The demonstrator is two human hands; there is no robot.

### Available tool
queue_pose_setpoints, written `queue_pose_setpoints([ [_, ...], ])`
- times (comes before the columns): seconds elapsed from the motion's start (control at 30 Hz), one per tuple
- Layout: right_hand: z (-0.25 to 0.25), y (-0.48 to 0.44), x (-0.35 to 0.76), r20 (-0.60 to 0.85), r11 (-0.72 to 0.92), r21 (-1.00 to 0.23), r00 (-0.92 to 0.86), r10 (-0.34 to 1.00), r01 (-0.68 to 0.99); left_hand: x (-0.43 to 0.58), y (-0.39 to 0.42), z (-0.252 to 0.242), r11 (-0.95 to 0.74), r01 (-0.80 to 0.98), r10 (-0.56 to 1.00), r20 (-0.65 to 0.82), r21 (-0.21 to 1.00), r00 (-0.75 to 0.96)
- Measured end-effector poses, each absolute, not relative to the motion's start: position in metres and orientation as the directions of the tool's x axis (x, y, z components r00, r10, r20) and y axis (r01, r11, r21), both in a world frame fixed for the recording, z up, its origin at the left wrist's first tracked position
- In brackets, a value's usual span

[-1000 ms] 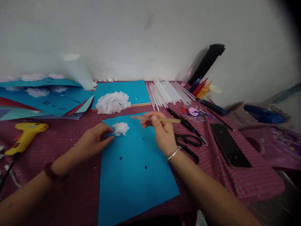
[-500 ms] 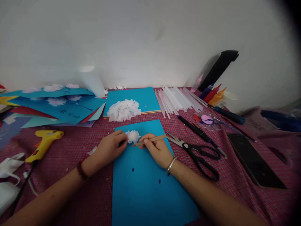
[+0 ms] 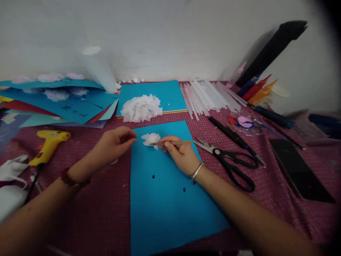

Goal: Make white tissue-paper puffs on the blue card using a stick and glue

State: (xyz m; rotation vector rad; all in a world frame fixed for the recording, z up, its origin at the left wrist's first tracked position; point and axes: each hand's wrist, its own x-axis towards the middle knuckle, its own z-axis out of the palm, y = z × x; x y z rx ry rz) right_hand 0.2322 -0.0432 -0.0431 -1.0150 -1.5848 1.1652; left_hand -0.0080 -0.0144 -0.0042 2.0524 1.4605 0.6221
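On the blue sheet sits a white crumpled tissue-paper flower, near the sheet's top edge. My right hand is closed around a thin wooden stick, whose tip touches the flower. Left of the flower and apart from it, my left hand hovers by the sheet's edge. Its thumb and forefinger are curled with the tips close together, and nothing shows between them. Two dark blue dots mark the sheet lower down. A heap of white tissue pieces lies beyond, on a stack of coloured card.
Black-handled scissors and a marker lie right of the sheet, with a phone farther out. A yellow glue gun lies at left. Translucent glue sticks and paint bottles stand along the wall side.
My left hand has drawn back leftward from the flower, which now shows more fully. My right hand keeps the stick at the flower. The view has tilted down.
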Motion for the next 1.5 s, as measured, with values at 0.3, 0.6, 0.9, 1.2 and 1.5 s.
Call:
queue_pose_setpoints([
  [0.3,-0.045,-0.043,0.233,0.182,0.23,-0.962,-0.281,0.942,0.149,-0.067,-0.056,0.025,-0.188,0.877,0.982,0.069,0.443,0.176],
  [0.6,-0.035,-0.05,0.239,0.13,0.12,-0.991,-0.193,0.973,-0.065,-0.079,-0.068,0.001,-0.043,0.892,0.999,-0.003,0.45,0.05],
  [0.9,-0.035,-0.054,0.243,0.083,0.066,-0.995,-0.225,0.971,-0.081,-0.065,-0.057,-0.014,0.063,0.844,0.988,-0.154,0.532,0.023],
  [1.2,-0.033,-0.055,0.241,0.054,0.031,-0.994,-0.229,0.972,-0.104,-0.039,-0.064,0.016,0.057,0.527,0.985,-0.134,0.848,0.109],
  [1.5,-0.03,-0.055,0.239,0.094,0.062,-0.98,-0.17,0.981,-0.188,0.015,-0.037,0.023,0.023,0.46,0.931,-0.187,0.888,0.315],
])
